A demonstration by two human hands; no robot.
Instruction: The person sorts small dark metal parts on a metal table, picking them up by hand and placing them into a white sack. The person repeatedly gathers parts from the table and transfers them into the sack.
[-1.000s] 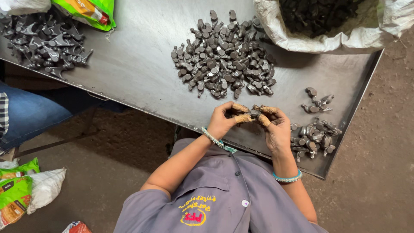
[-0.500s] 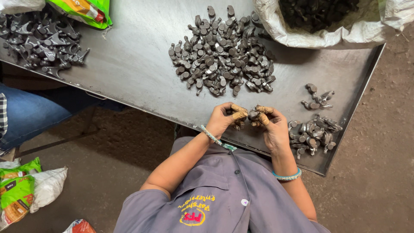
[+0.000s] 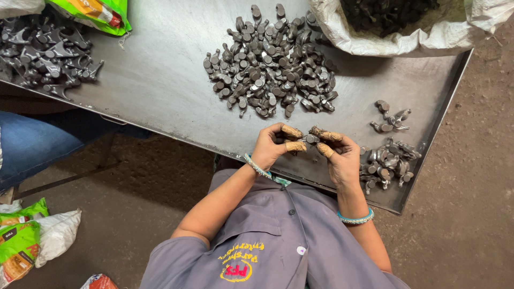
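Head view, only view. Left hand (image 3: 270, 147) and right hand (image 3: 340, 158) meet at the near edge of the dark metal table (image 3: 160, 91), fingertips wrapped in tan tape. Between them, one small grey metal part (image 3: 310, 138), pinched from both sides: both hands closed on it, just above the table edge. Judged step: checking or turning over a single piece drawn from a heap. Next move would call for a firm pinch in one hand so the other can let go. Large pile of parts (image 3: 270, 61) at 12 o'clock from the hands; smaller pile (image 3: 388, 163) at 3 o'clock, just beside the right hand; a few loose parts (image 3: 391, 120) at 2 o'clock. Part's shape mostly hidden by fingers. White sack (image 3: 407, 40) at 1 o'clock, cut off; second heap (image 3: 45, 51) at 10 o'clock, also cut off.
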